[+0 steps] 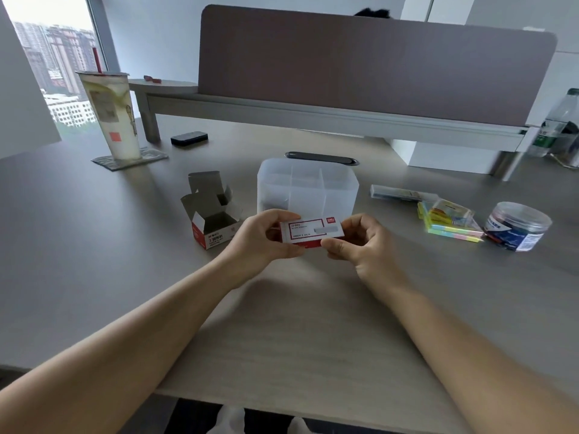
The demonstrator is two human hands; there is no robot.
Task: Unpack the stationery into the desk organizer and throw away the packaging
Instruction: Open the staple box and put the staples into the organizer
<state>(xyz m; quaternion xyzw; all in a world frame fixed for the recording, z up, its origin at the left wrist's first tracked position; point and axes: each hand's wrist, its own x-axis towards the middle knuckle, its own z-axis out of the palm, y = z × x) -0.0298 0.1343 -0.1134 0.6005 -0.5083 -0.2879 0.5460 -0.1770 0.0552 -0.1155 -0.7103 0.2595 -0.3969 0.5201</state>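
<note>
i see left hand (266, 234) and right hand (357, 242) both pinching the small red-white box (310, 231), organizer (308, 186) at 12 o'clock just behind

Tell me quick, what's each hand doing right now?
Left hand: pinching the left end of the small red-and-white box.
Right hand: pinching its right end.

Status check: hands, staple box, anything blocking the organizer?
Both hands, left and right, grip the small red-and-white staple box. Translucent plastic desk organizer just behind, unobstructed.
</note>
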